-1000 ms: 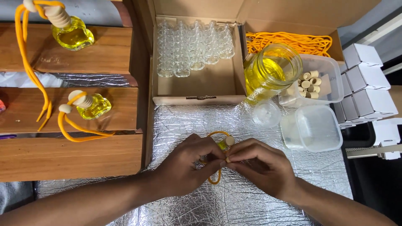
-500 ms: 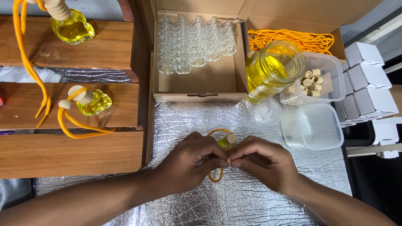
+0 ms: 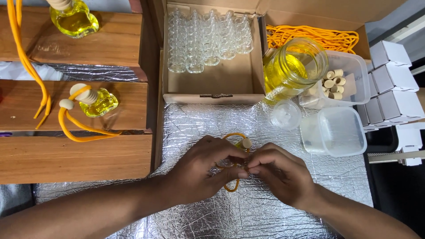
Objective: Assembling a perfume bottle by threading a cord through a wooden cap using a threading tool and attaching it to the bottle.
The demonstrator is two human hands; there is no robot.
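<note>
- An orange cord [image 3: 233, 138] with a small wooden cap [image 3: 246, 143] sits between both hands, over the crinkled silver foil mat [image 3: 248, 212], just below the cardboard box of bottles.
- The left hand [image 3: 201, 170] curls round the cord from the left, thumb and fingertips closed on it; a loop of cord shows under the fingers.
- The right hand [image 3: 279, 172] meets it from the right, fingertips pinched on the same cord, the two hands touching at the tips.
- What lies inside the pinch is hidden by the fingers.
- Above the hands stands an open cardboard box [image 3: 212, 84] with rows of empty clear glass bottles [image 3: 208, 37] along its far side.
- Right of the box a glass jar of yellow liquid [image 3: 292, 66] leans against a clear tub of wooden caps [image 3: 349, 75].
- Behind the jar lies a heap of orange cords [image 3: 318, 37].
- Below the jar, an empty clear tub [image 3: 336, 130] and a small round lid [image 3: 285, 114] rest on the foil.
- Left of the box, wooden steps [image 3: 75, 157] carry a filled bottle with cord [image 3: 95, 101], and another filled bottle [image 3: 73, 17] higher up.
- Small white boxes [image 3: 394, 84] are stacked at the far right.
</note>
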